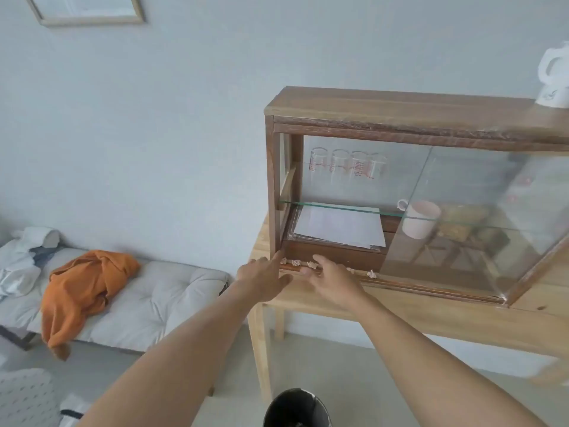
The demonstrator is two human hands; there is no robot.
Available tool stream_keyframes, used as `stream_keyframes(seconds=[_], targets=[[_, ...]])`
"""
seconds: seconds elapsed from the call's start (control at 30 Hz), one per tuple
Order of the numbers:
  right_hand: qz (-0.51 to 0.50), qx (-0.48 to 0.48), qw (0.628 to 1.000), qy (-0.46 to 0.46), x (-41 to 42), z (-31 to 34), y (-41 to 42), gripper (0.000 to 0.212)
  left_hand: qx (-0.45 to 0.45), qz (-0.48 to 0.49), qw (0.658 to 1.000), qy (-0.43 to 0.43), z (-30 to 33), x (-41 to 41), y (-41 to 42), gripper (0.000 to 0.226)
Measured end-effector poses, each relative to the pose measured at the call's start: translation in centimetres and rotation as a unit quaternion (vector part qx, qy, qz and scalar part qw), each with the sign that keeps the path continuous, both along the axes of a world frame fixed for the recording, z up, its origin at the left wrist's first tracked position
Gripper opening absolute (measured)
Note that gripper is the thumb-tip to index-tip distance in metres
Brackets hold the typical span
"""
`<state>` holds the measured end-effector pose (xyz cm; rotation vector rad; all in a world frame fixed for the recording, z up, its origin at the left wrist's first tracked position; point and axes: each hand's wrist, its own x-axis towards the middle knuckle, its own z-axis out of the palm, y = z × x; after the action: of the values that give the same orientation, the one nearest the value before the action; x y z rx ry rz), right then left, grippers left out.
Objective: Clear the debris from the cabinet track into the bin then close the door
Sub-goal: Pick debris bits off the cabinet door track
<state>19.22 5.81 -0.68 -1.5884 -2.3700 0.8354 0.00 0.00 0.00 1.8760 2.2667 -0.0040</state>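
Head view: L hand [264, 280] & R hand [331, 280] at cabinet track [400, 286] edge, grips apart; debris [372, 274] in track.

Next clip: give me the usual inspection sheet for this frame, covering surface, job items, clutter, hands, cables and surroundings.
Surface: pale wooden table carrying a wooden cabinet with glass doors.
Job's things: small crumpled debris pieces lie along the cabinet's bottom track; sliding glass door pushed right, left side open; black bin on the floor below.
Clutter: glasses, paper sheets and a mug inside; white kettle on top.
Hands: left hand and right hand both at the track's left end, fingers spread, holding nothing visible.
Cables: nothing seen.
Surroundings: grey cushioned bench with an orange cloth; framed picture on the wall.
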Motion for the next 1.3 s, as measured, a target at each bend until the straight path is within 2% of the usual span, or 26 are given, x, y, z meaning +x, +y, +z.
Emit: stream_keyframes(seconds=[0.13, 0.37, 0.67, 0.93, 1.3], targets=[[-0.015, -0.029, 0.997, 0.069, -1.5, -1.2, 1.2, 0.073, 0.027, 0.025, 0.999, -0.006, -1.4, -0.3, 1.3, 0.056], [-0.004, -0.021, 0.997, 0.073, -3.0, -2.3, 2.3, 0.052, 0.06, 0.037, 0.997, 0.004, -2.7, -0.6, 2.3, 0.037], [-0.057, 0.008, 0.992, 0.115, -3.7, -2.1, 2.0, 0.018, 0.13, 0.03, 0.99, 0.044, -3.5, -1.4, 2.4, 0.03], [-0.075, 0.011, 0.987, 0.145, -2.9, -2.4, 1.0, 0.017, 0.174, 0.006, 0.984, 0.028, -3.8, -2.0, 1.2, 0.025], [-0.115, 0.005, 0.98, 0.165, 0.2, -2.4, -5.4, 0.015, 0.153, -0.018, 0.988, 0.013, -2.6, -1.2, -4.6, 0.029]])
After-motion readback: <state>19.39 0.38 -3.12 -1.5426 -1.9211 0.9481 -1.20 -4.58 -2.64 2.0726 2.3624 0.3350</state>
